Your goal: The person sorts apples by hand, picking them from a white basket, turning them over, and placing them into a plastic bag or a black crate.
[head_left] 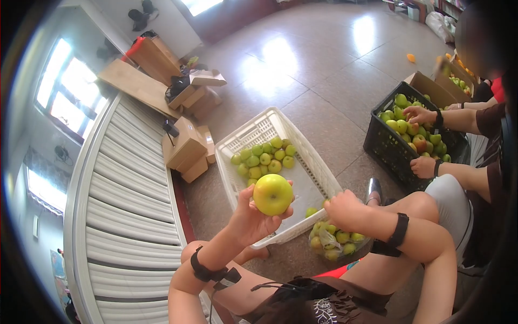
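My left hand (249,222) is closed around a yellow-green apple (273,195) with a faint reddish patch. It holds the apple up over the near side of a white plastic crate (308,146). Several green apples (264,159) lie together in the far left part of this crate. My right hand (346,209) is curled above a clear plastic bag of apples (334,241), beside the crate's near right corner. Whatever its fingers hold is hidden. Close to those fingers a single green apple (311,212) lies in the crate.
On the right, a co-worker's hands (422,115) are at a black crate (380,141) full of green and reddish apples. Cardboard boxes (186,143) stand left of the white crate, beside a white radiator (129,216). Another box (431,89) stands behind the black crate.
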`<state>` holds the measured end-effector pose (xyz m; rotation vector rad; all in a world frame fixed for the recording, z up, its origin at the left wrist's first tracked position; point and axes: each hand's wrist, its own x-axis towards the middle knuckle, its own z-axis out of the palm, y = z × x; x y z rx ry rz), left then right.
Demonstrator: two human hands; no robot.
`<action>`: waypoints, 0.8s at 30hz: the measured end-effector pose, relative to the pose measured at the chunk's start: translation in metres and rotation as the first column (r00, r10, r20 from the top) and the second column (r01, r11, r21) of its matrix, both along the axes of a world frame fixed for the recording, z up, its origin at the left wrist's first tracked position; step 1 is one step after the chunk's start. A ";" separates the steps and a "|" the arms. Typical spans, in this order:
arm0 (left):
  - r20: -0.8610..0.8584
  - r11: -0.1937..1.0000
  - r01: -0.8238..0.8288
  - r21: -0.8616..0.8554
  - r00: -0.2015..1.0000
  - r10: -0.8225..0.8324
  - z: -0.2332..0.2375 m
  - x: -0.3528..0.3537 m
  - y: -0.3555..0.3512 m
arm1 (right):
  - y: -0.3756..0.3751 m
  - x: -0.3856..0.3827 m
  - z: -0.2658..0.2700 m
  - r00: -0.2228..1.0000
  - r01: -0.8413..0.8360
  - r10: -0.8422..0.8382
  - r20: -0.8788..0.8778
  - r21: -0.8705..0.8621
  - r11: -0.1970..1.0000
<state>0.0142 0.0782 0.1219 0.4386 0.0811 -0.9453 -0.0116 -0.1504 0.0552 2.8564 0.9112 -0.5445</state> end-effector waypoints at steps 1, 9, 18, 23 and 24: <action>-0.021 1.000 0.000 -0.027 1.000 0.000 0.001 -0.001 0.002 | 0.001 0.002 0.001 1.000 0.011 -0.011 -0.016 -0.010 1.000; -0.027 0.989 0.023 -0.145 0.999 -0.028 -0.022 0.011 0.015 | 0.007 0.014 -0.006 0.998 0.003 -0.004 -0.056 -0.013 1.000; 0.229 0.930 -0.018 0.367 0.971 -0.071 -0.059 0.025 0.006 | 0.013 0.016 -0.023 1.000 -0.015 0.015 -0.025 0.012 1.000; 0.193 0.902 -0.003 0.431 0.977 -0.089 -0.058 0.019 -0.007 | 0.019 0.023 -0.009 0.999 0.029 -0.024 -0.033 0.168 0.985; 0.213 0.903 -0.013 0.429 0.973 -0.087 -0.057 0.017 -0.008 | 0.020 0.024 -0.002 0.999 0.045 -0.039 -0.024 0.269 0.962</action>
